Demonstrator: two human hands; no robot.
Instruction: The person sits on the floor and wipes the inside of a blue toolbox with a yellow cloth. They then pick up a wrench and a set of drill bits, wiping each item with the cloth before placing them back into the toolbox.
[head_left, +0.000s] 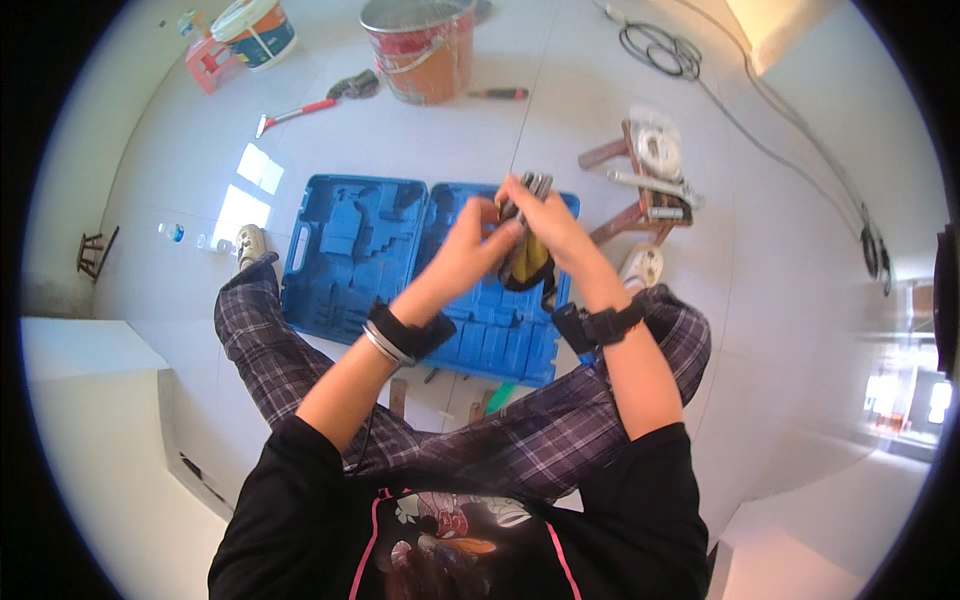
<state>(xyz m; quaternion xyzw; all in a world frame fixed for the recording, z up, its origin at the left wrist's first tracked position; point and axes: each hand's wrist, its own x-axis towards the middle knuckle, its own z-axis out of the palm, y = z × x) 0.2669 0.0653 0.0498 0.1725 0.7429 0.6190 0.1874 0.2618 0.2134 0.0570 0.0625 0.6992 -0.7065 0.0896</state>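
Observation:
Both of my hands are raised over an open blue plastic tool case (360, 247) on the floor. Between them is a bundle of slim grey metal pieces, perhaps drill bits or chisels (536, 187), standing upright beside a black and yellow pouch or glove (529, 266). My left hand (480, 244) pinches the bundle's lower part, its thumb across the metal. My right hand (544, 217) closes round the bundle from the right, near its top ends. The fingers partly hide the pieces. The case's moulded compartments show around my hands; straps are on both wrists.
A wooden stool (634, 180) holding a white roll and a metal tool stands to the right. Beyond the case are a bucket (424, 52), a screwdriver-like tool (502, 94), a red-handled hammer-like tool (300, 112) and a white tub (259, 37). A coiled cable (660, 52) lies at upper right.

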